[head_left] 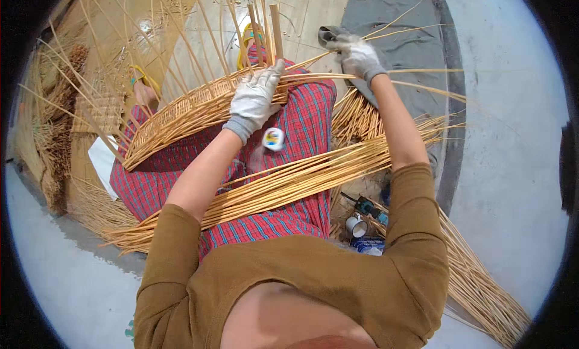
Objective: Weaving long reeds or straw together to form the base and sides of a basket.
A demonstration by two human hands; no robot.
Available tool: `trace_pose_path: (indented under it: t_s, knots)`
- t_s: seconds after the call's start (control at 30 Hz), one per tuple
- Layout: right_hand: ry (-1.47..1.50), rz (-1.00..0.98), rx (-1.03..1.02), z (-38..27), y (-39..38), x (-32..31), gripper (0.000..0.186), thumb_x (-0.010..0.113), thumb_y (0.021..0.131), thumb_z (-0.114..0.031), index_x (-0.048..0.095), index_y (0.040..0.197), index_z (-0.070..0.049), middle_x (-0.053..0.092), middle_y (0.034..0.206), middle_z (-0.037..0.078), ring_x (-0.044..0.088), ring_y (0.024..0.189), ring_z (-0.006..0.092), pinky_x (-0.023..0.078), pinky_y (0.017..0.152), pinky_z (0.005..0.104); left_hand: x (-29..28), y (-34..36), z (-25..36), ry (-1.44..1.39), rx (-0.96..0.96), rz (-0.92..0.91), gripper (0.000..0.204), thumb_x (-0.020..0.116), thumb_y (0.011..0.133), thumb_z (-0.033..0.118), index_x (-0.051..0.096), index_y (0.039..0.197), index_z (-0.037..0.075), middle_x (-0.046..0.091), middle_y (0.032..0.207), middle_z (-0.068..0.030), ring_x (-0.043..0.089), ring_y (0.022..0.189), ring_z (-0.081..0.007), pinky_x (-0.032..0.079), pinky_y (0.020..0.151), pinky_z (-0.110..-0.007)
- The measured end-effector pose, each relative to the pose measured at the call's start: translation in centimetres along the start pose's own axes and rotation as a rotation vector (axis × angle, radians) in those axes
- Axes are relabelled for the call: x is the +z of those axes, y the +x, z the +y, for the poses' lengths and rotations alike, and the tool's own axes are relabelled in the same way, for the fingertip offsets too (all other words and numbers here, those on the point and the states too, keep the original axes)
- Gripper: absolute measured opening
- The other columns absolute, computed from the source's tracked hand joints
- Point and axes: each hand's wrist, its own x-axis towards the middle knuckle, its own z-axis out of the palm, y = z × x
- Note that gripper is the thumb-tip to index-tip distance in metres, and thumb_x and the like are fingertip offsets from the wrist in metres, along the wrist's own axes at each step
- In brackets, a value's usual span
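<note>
Work in hand: a wicker piece (196, 110) with a woven wall, thin stakes fanning up and out from it. It lies across the lap (310, 117), left end over the left thigh, right end by the right knee.

Left hand (256, 96), gloved: grip wrapped over the piece's right end, just beside two flat slats (277, 35) standing up there. Right hand (360, 55), also gloved: out past the right knee, grip narrow, looks closed on a thin rod running back toward the left hand. Fingers blurred, so exact hold unclear.

Step, my read: weaving mid-course, left steadies, right tensions the rod at the end turn. Next move calls for keeping the rod taut, bending it round the end stake without kinking, then feeding it back through; watch the other loose rods there for snags.

Stock: rod bundle (301, 179) crosses the lap nearer the torso, within reach. Small white object (273, 139) between bundle and piece.
</note>
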Motion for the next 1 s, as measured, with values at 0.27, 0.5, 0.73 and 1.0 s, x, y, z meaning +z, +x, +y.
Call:
trace_pose_path:
  t_s: [0.27,0.5,0.73,1.0]
  knots:
    - [0.100,-0.095,0.119,-2.7,-0.6,-2.5,0.017,0.070,0.082,-0.029,0.072,0.089,-0.013,0.070,0.092,0.012,0.066,0.091,0.0299,0.050,0.081,0.0406,-0.7,0.2,-0.1,0.023,-0.111,-0.099,0.110,0.083,0.072,0.027,0.016,0.158,0.013,0.055,0.135,-0.0176,0.053,0.124,-0.0332,0.040,0.106,-0.043]
    - [0.223,-0.221,-0.477,-14.2,1.7,-10.2,0.018,0.067,0.086,-0.020,0.068,0.104,-0.018,0.070,0.099,0.007,0.064,0.099,0.0174,0.049,0.091,0.0335,0.7,0.1,1.1,0.073,-0.122,-0.066,0.102,0.083,0.073,0.026,0.024,0.155,0.011,0.057,0.131,-0.0122,0.057,0.119,-0.0285,0.042,0.098,-0.040]
    - [0.772,-0.058,-0.284,-14.3,6.9,-4.1,0.037,0.061,0.095,-0.023,0.060,0.128,-0.005,0.068,0.112,0.013,0.065,0.102,0.0271,0.054,0.087,0.0342,-1.1,0.5,0.1,-1.351,-0.451,0.668,0.043,0.070,0.094,0.025,0.056,0.125,-0.001,0.067,0.108,-0.0083,0.061,0.097,-0.0137,0.049,0.089,-0.026]
    - [0.622,-0.425,0.447,-16.6,3.9,-2.1,0.057,0.068,0.083,-0.051,0.065,0.111,-0.002,0.067,0.111,0.025,0.064,0.105,0.0402,0.051,0.091,0.0424,-7.5,-2.7,-6.9,-1.142,-0.728,0.425,0.032,0.068,0.093,0.031,0.063,0.106,0.002,0.070,0.092,-0.0106,0.070,0.078,-0.0162,0.052,0.046,-0.026]
